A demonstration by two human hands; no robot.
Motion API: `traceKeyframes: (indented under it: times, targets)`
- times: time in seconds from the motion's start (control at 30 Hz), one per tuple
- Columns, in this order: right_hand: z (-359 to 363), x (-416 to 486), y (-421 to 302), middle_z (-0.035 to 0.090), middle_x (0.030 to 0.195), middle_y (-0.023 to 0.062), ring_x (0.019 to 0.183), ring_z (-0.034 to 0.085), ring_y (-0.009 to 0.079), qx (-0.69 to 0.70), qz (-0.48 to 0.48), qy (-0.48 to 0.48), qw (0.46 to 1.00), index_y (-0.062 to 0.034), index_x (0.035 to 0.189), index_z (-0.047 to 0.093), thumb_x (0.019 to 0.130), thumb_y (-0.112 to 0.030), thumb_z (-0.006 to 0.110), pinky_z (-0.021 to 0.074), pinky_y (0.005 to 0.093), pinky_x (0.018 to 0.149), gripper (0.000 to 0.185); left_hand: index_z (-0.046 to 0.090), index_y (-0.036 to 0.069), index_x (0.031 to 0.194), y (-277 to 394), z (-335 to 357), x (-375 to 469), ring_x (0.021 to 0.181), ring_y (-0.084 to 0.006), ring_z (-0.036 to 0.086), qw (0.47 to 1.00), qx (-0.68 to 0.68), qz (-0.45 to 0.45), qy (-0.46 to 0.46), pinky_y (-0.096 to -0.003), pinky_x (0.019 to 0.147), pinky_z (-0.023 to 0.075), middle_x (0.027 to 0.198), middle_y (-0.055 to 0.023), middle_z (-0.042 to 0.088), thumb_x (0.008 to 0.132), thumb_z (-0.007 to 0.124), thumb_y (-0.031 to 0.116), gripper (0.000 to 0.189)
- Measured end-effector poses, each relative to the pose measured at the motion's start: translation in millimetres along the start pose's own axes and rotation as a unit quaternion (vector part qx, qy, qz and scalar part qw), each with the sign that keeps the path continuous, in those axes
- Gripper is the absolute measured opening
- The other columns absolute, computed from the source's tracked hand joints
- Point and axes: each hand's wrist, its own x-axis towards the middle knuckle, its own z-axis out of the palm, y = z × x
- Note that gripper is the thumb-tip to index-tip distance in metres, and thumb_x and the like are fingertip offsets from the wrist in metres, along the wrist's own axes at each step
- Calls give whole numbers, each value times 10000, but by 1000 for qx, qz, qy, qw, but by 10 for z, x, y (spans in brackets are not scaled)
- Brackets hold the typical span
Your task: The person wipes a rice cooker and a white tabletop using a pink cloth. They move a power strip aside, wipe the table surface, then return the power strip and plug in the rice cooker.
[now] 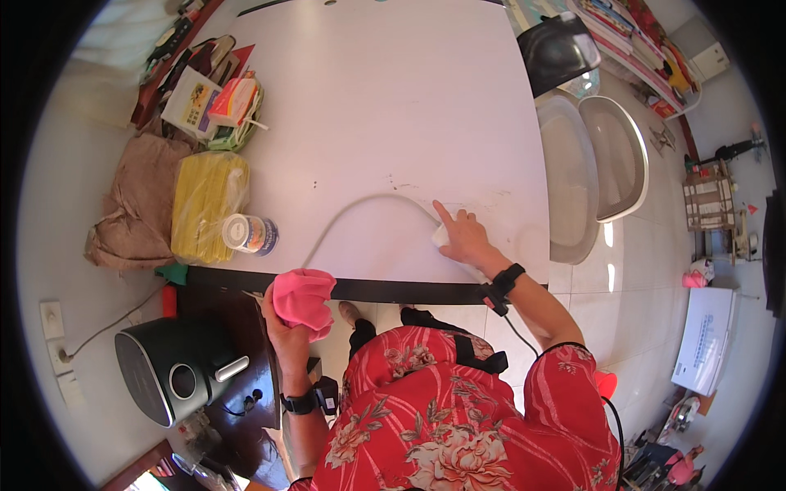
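Note:
My left hand (285, 334) holds a bunched pink cloth (305, 302) just off the near edge of a white tabletop (393, 110). From the cloth a light grey cable (359, 201) arcs across the table to a white plastic piece (440, 235) under my right hand (465, 238). The fingers of that hand close around this piece, with the index finger stretched out over the table. Most of the piece is covered by the hand, so its exact kind is unclear. Dark marks (405, 185) show on the tabletop beyond the cable.
On the table's left are a printed can (250, 234), a wrapped yellow pack (209, 205), a brown bag (135, 202) and a basket (255, 126) of packets. A dark green air fryer (178, 368) stands lower left. Translucent plastic bins (568, 184) flank the right edge.

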Motion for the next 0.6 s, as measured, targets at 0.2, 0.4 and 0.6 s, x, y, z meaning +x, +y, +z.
traceKeyframes:
  times: [0.2,0.4,0.6]
  targets:
    - [4,172,-499,506,1279,286,1120,532,445,21,-13,13,1000,-171,1535,285,800,-367,741,486,485,935,887,374,79,1452,113,147,58,1159,-179,556,998,-8,-18,-59,-309,973,479,1268,-87,564,677,654,-167,860]
    - [-348,-2,-1000,526,1345,179,1223,529,296,513,-211,-34,831,-6,1362,497,865,-286,711,431,383,1012,609,273,107,1516,219,173,148,1176,-193,558,987,-49,-61,-140,-325,994,477,1295,-106,551,713,679,-145,935]
    - [-436,-55,-1507,696,1010,108,936,655,195,455,-203,-95,862,33,1170,621,888,-232,690,500,327,876,393,388,74,1437,199,-25,216,1152,-272,605,976,122,108,-144,-354,984,487,1299,-156,583,745,680,-115,774]
